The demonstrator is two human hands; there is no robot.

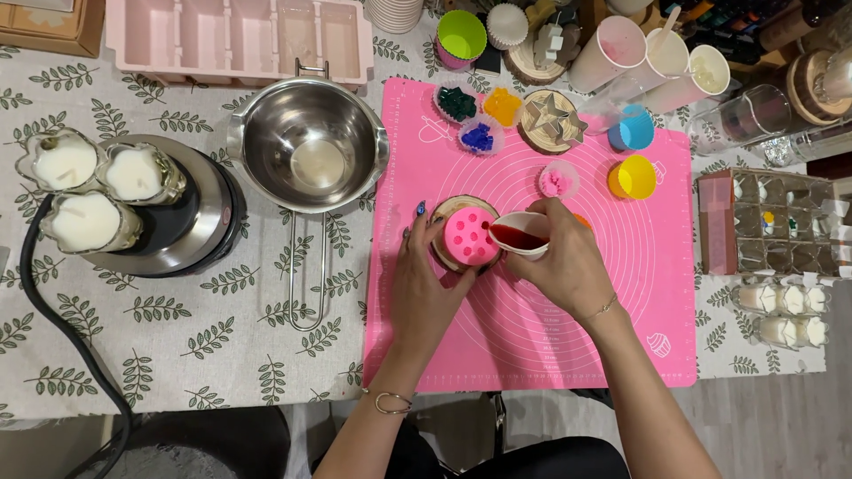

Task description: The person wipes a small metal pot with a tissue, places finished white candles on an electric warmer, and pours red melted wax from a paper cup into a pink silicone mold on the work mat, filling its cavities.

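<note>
Your left hand curls, fingers spread; your right hand is closed in a pinch, wrist bent inward.

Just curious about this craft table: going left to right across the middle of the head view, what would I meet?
Candle jars → steel pot → left hand → pink mould → cup of red liquid → right hand → clear box.

Home candle-craft table: leaf-print tablecloth, melting pot, silicone moulds.

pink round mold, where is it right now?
Head view, centre: the pink round mold sits on a wooden disc on the pink mat, between both hands.
</note>
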